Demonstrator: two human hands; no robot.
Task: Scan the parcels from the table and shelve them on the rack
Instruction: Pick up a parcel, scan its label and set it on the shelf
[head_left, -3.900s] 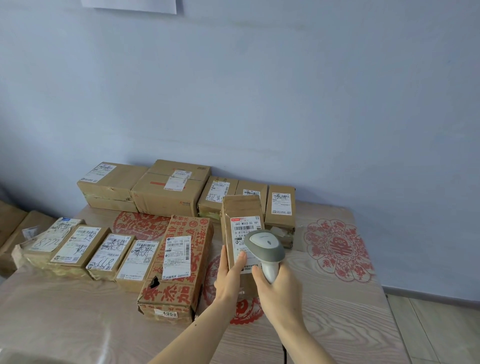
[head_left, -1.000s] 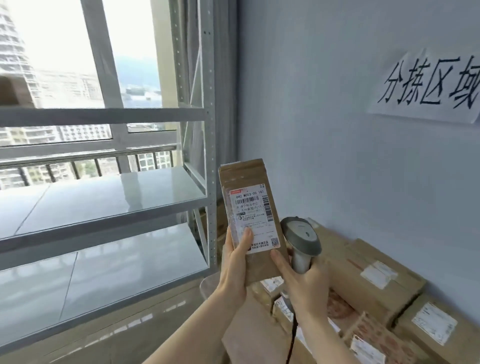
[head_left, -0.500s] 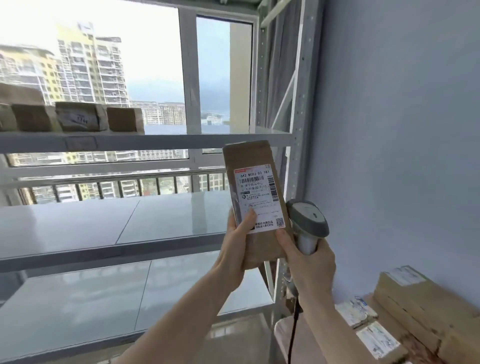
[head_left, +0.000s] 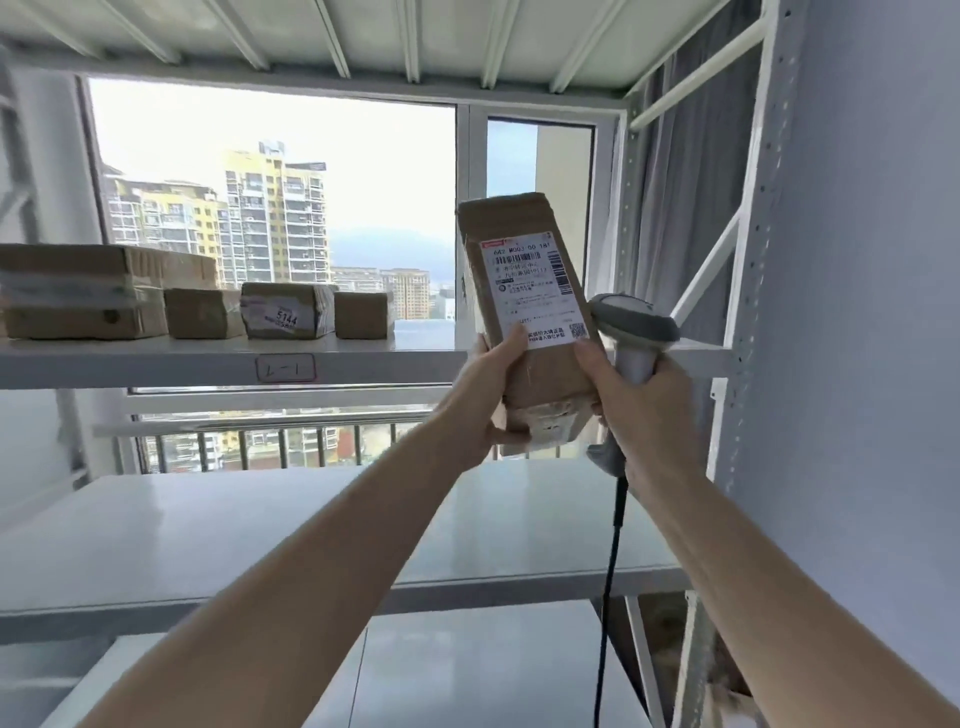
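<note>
Left hand (head_left: 485, 400): grips the lower left of the parcel (head_left: 530, 317), thumb lying across the bottom corner of its white label (head_left: 535, 291), fingers curled under the base.
Right hand (head_left: 649, 410): wrapped round the handle of the scanner (head_left: 631, 325), forefinger stretched forward and pressing the parcel's lower right edge. Both hands occupied; neither free.

Head view, items:
Parcel: brown carton, held upright and slightly tilted, raised in front of the rack (head_left: 748, 249), at the height of the upper shelf (head_left: 156, 358) but not on it. Label faces the camera, with barcode and QR code.
Scanner: grey, head just beside the parcel's right edge, black cable (head_left: 613, 545) hanging down from the handle.
Upper shelf: carries four boxes in a row at its left half: large box (head_left: 83, 291), small box (head_left: 200, 319), box marked 5144 (head_left: 288, 310), small box (head_left: 362, 314). Tag (head_left: 287, 368) on the front edge, handwritten.
Middle shelf (head_left: 208, 525): pale grey, below the arms.
Lower shelf (head_left: 467, 670): partly visible beneath.
Window (head_left: 291, 208): behind the rack, tower blocks outside.
Wall (head_left: 878, 312): pale blue, right.
</note>
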